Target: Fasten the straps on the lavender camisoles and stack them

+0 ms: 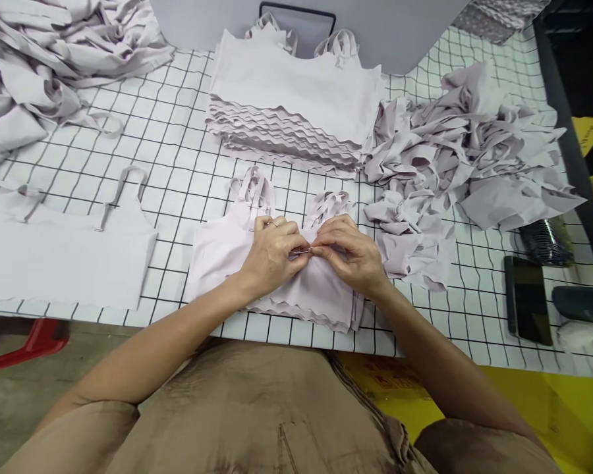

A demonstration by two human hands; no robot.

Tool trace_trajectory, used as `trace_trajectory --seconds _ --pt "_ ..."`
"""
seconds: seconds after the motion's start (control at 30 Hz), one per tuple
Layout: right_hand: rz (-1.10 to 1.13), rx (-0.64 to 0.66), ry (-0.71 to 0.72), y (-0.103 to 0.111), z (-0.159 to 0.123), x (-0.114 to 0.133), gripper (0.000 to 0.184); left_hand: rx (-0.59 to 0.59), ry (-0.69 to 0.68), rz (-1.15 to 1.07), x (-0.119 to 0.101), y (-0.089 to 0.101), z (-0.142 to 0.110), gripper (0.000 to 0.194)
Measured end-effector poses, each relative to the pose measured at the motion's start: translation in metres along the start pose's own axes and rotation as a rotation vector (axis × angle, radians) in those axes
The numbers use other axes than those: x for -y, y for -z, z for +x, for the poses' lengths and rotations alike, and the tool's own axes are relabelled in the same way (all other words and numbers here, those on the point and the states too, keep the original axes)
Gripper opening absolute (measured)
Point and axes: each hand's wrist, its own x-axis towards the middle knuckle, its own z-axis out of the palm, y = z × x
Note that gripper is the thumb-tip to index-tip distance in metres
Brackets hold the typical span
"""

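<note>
A small stack of pale lilac strappy tops (217, 257) lies at the near edge of the grid-patterned table (178, 164). Both hands rest on top of it, fingertips meeting at its middle. My left hand (274, 253) is closed in a pinch, with a ring on one finger. My right hand (348, 253) pinches too, and a thin metal pin or needle (304, 251) seems to sit between the two hands. I cannot make out exactly what the fingers grip besides the fabric.
A tall neat stack of the same tops (296, 105) stands behind. Crumpled tops are piled at the right (469, 151) and far left (44, 59). One top lies flat at the left (64, 250). A phone (526, 299) and dark objects sit at the right edge.
</note>
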Motion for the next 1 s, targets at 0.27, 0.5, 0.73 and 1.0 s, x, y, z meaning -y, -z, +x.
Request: trace_trajectory --seconds 0.27,0.5,0.73,1.0 --pt "0.002 0.000 0.014 0.0003 0.0004 -0.0002 0.010 0.017 0.010 -0.002 -0.0005 0.0000 -0.0002 0.015" --pt "-0.014 -0.003 0.012 -0.0004 -0.0001 -0.0007 0.010 0.016 0.005 0.008 -0.0003 0.0002 -0.0004 0.017" --pt "-0.037 -0.011 0.001 -0.0014 -0.0005 0.0000 0.014 0.025 0.007 0.006 0.0003 0.0004 -0.0001 0.015" --pt "-0.091 0.066 -0.014 0.0011 0.0013 0.0010 0.016 0.042 -0.006 0.002 0.0010 0.0015 -0.0013 0.016"
